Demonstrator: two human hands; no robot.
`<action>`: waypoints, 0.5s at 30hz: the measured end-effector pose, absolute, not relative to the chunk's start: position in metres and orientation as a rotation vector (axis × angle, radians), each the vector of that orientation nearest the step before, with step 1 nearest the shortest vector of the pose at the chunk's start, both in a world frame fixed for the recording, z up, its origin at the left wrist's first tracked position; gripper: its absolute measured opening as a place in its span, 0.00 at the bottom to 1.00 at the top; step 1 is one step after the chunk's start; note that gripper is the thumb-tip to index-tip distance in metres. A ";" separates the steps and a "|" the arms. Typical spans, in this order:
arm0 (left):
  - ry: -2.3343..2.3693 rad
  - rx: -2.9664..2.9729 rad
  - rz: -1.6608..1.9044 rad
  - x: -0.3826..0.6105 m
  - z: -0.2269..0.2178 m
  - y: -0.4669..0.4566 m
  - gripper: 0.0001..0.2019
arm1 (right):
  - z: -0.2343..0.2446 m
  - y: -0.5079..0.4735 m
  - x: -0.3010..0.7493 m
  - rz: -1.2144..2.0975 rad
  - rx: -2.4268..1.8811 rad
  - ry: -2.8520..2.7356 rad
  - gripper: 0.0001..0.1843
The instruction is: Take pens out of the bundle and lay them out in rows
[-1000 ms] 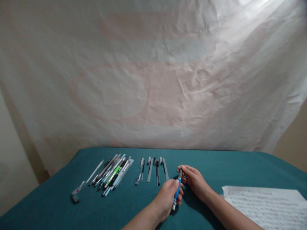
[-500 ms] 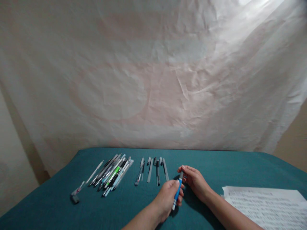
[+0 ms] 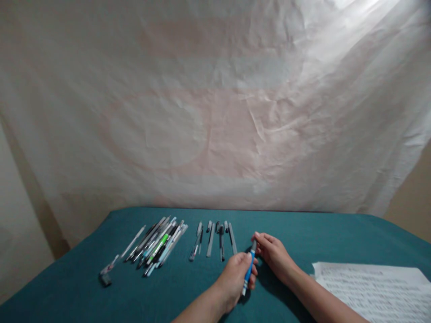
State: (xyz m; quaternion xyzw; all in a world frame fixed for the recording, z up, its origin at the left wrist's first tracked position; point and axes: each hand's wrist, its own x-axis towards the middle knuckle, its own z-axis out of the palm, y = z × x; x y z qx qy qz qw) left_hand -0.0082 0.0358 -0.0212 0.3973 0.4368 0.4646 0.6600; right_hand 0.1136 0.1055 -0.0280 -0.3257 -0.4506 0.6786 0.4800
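A blue pen (image 3: 249,270) with a grey upper end and a white lower end is tilted above the cloth. My left hand (image 3: 235,278) is closed around its blue middle, thumb along the barrel. At the grey end, my right hand (image 3: 273,252) pinches with thumb and fingers; the exact contact is small and partly hidden. Left of my hands lies a spaced row of pens with separate caps, among them a black-topped pen (image 3: 221,242), a grey pen (image 3: 232,238) and a clear pen (image 3: 195,246).
A pile of pens (image 3: 158,246), one bright green, lies on the green cloth (image 3: 289,224) at the left. Near it are a thin white pen (image 3: 134,241) and a crumpled dark-and-clear item (image 3: 106,276). Written paper (image 3: 373,291) lies at right. A pale sheet (image 3: 215,112) hangs behind.
Almost nothing differs. The fingers of my right hand have shifted slightly at the pen's grey end; my left hand keeps its hold.
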 end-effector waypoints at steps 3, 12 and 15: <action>0.989 0.891 1.050 -0.008 -0.022 0.036 0.20 | -0.025 0.105 0.114 1.679 -0.766 -1.079 0.15; 1.004 0.894 1.042 -0.008 -0.022 0.036 0.21 | -0.028 0.105 0.112 1.629 -0.827 -1.117 0.16; 0.996 0.885 1.035 -0.009 -0.021 0.036 0.21 | -0.028 0.105 0.114 1.664 -0.794 -1.091 0.15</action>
